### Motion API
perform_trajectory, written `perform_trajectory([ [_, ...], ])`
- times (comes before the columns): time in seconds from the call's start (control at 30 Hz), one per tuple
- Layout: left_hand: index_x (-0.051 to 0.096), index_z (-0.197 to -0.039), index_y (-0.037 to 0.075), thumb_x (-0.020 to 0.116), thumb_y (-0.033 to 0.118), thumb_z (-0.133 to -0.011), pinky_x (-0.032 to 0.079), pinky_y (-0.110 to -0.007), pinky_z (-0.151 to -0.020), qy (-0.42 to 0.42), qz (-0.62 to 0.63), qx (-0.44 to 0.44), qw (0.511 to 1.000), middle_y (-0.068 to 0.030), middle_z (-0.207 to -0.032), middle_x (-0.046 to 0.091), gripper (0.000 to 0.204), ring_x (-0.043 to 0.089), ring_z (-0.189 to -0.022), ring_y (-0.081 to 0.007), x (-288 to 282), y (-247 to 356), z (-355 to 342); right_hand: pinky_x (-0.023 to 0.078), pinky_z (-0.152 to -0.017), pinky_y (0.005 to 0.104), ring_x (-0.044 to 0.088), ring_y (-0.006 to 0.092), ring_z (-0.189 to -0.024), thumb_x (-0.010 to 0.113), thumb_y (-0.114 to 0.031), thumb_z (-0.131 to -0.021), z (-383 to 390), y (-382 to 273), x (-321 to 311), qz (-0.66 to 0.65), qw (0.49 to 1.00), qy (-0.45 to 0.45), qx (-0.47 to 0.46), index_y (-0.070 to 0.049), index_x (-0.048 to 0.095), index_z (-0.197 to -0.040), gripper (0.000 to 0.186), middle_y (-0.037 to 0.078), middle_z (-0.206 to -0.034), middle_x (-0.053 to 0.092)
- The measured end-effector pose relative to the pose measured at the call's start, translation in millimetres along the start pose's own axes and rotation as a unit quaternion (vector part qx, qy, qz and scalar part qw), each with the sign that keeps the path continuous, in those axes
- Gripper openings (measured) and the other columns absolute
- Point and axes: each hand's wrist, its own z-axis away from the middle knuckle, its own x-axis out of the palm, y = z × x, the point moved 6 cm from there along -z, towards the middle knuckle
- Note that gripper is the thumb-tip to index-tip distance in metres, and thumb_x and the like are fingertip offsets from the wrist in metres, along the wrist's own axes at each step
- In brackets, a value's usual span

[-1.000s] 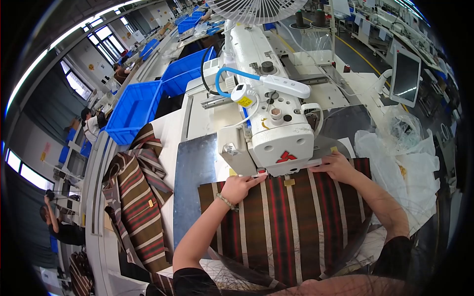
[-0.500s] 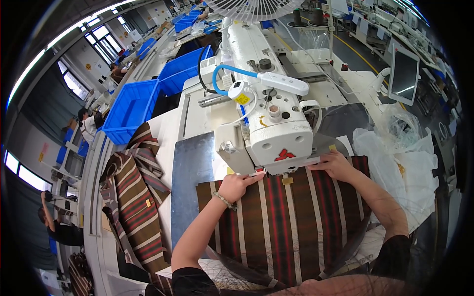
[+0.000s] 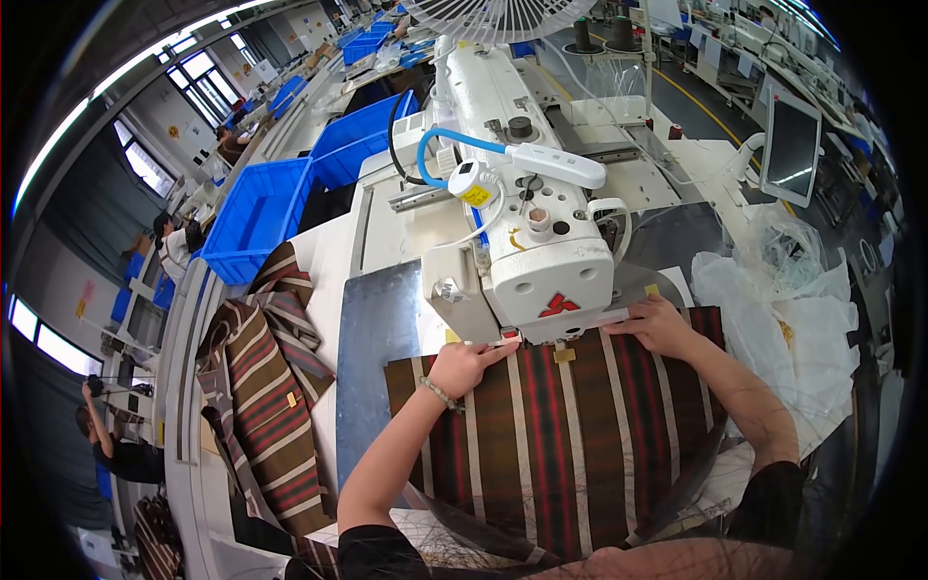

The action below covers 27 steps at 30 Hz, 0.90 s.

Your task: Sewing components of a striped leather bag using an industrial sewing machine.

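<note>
At the sewing machine head [image 3: 546,285], my left hand [image 3: 462,365] is closed on the top edge of brown, red and cream striped fabric [image 3: 580,445], left of the needle area, index finger reaching along a narrow white strip [image 3: 613,317]. My right hand [image 3: 655,324] grips that edge to the right, fingers along the strip. The needle is hidden behind the machine's casing. A small tan tag [image 3: 565,355] sits on the fabric between my hands. A metal plate [image 3: 372,358] extends beyond the fabric at left.
More striped pieces [image 3: 261,387] lie heaped at left below two blue bins [image 3: 251,217] [image 3: 358,140]. Crumpled white sheeting [image 3: 802,358] is at right beneath a screen on an arm [image 3: 788,145]. Other people [image 3: 174,251] [image 3: 126,445] are at the left. A fan guard [image 3: 498,14] overhangs the top.
The view has shifted very slightly since a second ago. My hands and the fabric show no clear movement relative to the machine.
</note>
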Motion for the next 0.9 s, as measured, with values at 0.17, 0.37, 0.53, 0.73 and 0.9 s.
perform_trajectory([
  [0.17, 0.055, -0.129, 0.031, 0.051, 0.000, -0.073, 0.049, -0.034, -0.051, -0.007, -0.006, -0.003, 1.000, -0.0027, -0.077, 0.061, 0.064, 0.060, -0.062, -0.0216, -0.5, 1.3, -0.5, 0.045, -0.075, 0.0337, 0.058, 0.0188, -0.074, 0.059, -0.005, -0.072, 0.9, 0.2, -0.3, -0.002, 0.999, 0.032, -0.016, -0.036, 0.066, -0.111, 0.051, 0.000, -0.073, 0.056],
  [0.37, 0.054, -0.129, 0.033, 0.052, 0.000, -0.073, 0.050, -0.033, -0.051, -0.011, -0.006, -0.005, 1.000, -0.0027, -0.078, 0.061, 0.065, 0.061, -0.064, -0.0214, 1.8, 0.4, -0.9, 0.045, -0.075, 0.0340, 0.058, 0.0190, -0.075, 0.058, -0.005, -0.072, 1.9, -0.8, -1.1, 0.006, 1.000, 0.007, -0.006, -0.035, 0.066, -0.111, 0.050, 0.000, -0.075, 0.057],
  [0.53, 0.063, -0.119, 0.029, 0.051, -0.001, -0.074, 0.049, -0.034, -0.050, 0.056, 0.042, 0.036, 0.997, -0.0031, -0.068, 0.052, 0.055, 0.056, -0.058, -0.0229, -1.6, -6.0, -2.3, 0.045, -0.075, 0.0340, 0.058, 0.0184, -0.076, 0.058, -0.004, -0.072, -1.8, -4.2, -3.3, 0.001, 0.999, 0.030, -0.015, -0.034, 0.066, -0.112, 0.050, 0.000, -0.075, 0.057],
  [0.73, 0.053, -0.131, 0.032, 0.052, 0.002, -0.072, 0.048, -0.034, -0.051, 0.002, -0.012, 0.005, 1.000, -0.0030, -0.070, 0.055, 0.066, 0.058, -0.060, -0.0222, 0.3, -0.5, 3.3, 0.045, -0.075, 0.0345, 0.058, 0.0181, -0.077, 0.058, -0.004, -0.071, -0.8, -5.6, -4.0, 0.022, 0.999, 0.033, -0.020, -0.035, 0.065, -0.112, 0.052, -0.001, -0.076, 0.056],
  [0.9, 0.053, -0.130, 0.031, 0.053, 0.003, -0.074, 0.048, -0.035, -0.062, -0.016, -0.019, -0.010, 1.000, -0.0021, -0.073, 0.057, 0.063, 0.059, -0.067, -0.0222, -5.3, 4.0, 2.1, 0.044, -0.078, 0.0358, 0.058, 0.0184, -0.081, 0.058, -0.004, -0.070, 3.6, -4.3, -5.3, 0.048, 0.999, 0.012, -0.023, -0.034, 0.064, -0.115, 0.055, 0.000, -0.081, 0.056],
])
